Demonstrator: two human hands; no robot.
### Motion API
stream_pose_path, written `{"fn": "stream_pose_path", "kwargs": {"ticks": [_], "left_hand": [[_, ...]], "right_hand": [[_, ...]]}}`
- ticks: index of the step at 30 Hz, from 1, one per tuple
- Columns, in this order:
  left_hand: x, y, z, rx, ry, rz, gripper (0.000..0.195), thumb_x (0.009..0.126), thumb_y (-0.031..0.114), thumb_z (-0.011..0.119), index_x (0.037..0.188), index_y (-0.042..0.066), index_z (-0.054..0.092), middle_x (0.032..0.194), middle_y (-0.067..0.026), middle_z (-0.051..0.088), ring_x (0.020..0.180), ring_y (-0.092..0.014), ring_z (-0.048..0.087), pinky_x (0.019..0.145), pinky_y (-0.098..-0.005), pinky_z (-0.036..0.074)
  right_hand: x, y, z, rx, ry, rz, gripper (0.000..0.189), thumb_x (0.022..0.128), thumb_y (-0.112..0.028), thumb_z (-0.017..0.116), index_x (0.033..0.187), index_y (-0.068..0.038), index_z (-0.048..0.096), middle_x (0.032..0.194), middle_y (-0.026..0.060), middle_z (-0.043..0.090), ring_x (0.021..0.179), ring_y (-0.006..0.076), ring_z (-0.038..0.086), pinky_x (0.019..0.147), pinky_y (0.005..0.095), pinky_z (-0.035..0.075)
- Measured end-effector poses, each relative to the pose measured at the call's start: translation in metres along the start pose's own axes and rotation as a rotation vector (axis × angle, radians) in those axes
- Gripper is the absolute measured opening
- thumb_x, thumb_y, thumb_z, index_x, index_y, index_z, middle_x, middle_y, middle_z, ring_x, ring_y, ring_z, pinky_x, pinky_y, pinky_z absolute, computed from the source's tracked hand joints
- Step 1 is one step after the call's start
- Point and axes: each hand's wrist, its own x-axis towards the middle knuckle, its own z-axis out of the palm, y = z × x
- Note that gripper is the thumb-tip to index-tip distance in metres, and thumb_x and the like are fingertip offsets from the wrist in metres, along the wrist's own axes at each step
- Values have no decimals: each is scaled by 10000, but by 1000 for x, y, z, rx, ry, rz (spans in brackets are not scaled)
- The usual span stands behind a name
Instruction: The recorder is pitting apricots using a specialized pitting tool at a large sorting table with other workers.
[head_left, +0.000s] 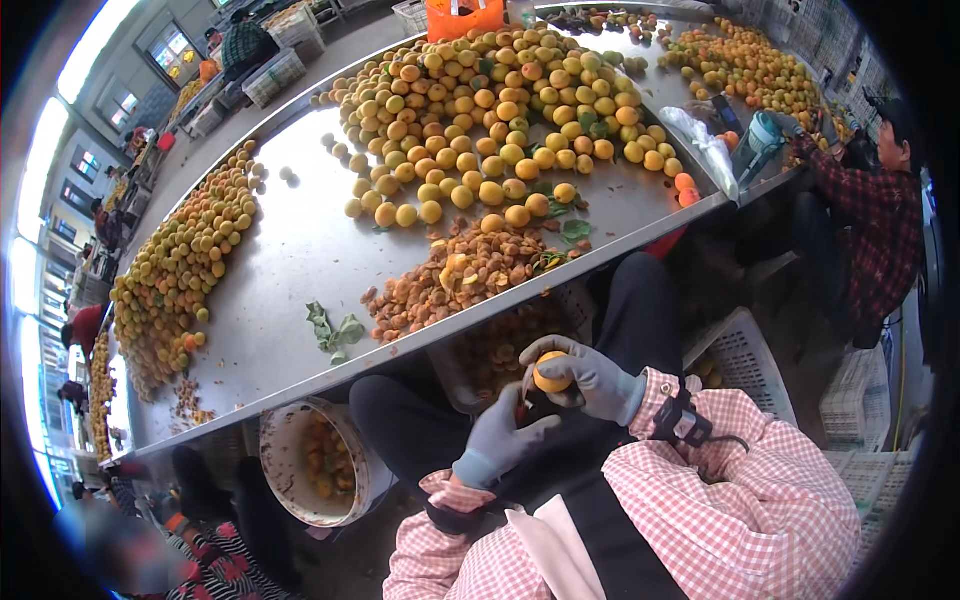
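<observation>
My gloved right hand (592, 379) grips a yellow-orange apricot (552, 372) above my lap. Just below and to its left, my gloved left hand (501, 439) is closed around a small tool (523, 411). Only a bit of red shows of that tool; its blade or tip is hidden between the hands. On the metal table (277, 247) before me lies a heap of brown apricot pits (465, 277), with a large pile of whole apricots (480, 127) behind it. Under the table edge, partly behind my hands, a crate holds apricot pieces (491, 349).
A white bucket (274, 480) with apricot pieces stands left of my knee. At right are a white plastic crate (739, 352) and a seated person (862, 225). Another person (225, 555) sits lower left. The raised table rim (420, 349) runs before my knees. Leaves (334, 330) lie on the table.
</observation>
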Motion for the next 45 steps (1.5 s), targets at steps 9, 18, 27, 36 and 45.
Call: {"fn": "stream_pose_path", "kwargs": {"ticks": [9, 18, 27, 36, 45], "left_hand": [[-10, 44, -19, -402, -44, -282, 447, 836, 223, 719, 1195, 36, 530, 848, -46, 619, 684, -146, 601, 635, -252, 487], [4, 42, -7, 1085, 173, 145, 412, 816, 220, 664, 1181, 93, 523, 851, -97, 662, 643, -277, 648, 494, -356, 467], [0, 55, -5, 117, 56, -126, 467, 799, 202, 737, 1172, 47, 502, 869, -122, 645, 716, -237, 646, 667, -305, 502], [3, 45, -5, 510, 232, 82, 412, 816, 199, 710, 1164, 75, 527, 922, -107, 671, 703, -299, 660, 575, -352, 502], [0, 53, 0, 336, 111, 67, 470, 807, 231, 728, 1175, 52, 498, 928, -140, 660, 746, -246, 667, 658, -305, 515]], "right_hand": [[-18, -13, -15, -667, 105, -183, 577, 770, -91, 773, 1261, -107, 471, 1114, 36, 521, 1031, 125, 517, 939, 271, 439], [-15, 16, 2, -315, 0, -167, 381, 816, -112, 736, 1148, -73, 553, 1136, 38, 567, 1027, 111, 552, 913, 258, 455], [-17, -9, -12, 35, 4, 96, 336, 837, -162, 706, 1126, -100, 547, 1003, 18, 579, 795, 76, 561, 671, 170, 465], [-25, -20, -1, -214, -19, -12, 450, 837, -125, 701, 1231, -125, 483, 981, 14, 564, 713, 57, 530, 627, 188, 464], [-13, -7, -3, -308, 71, -135, 398, 826, -134, 710, 1179, -99, 531, 1020, 7, 572, 870, 73, 555, 755, 205, 468]]}}
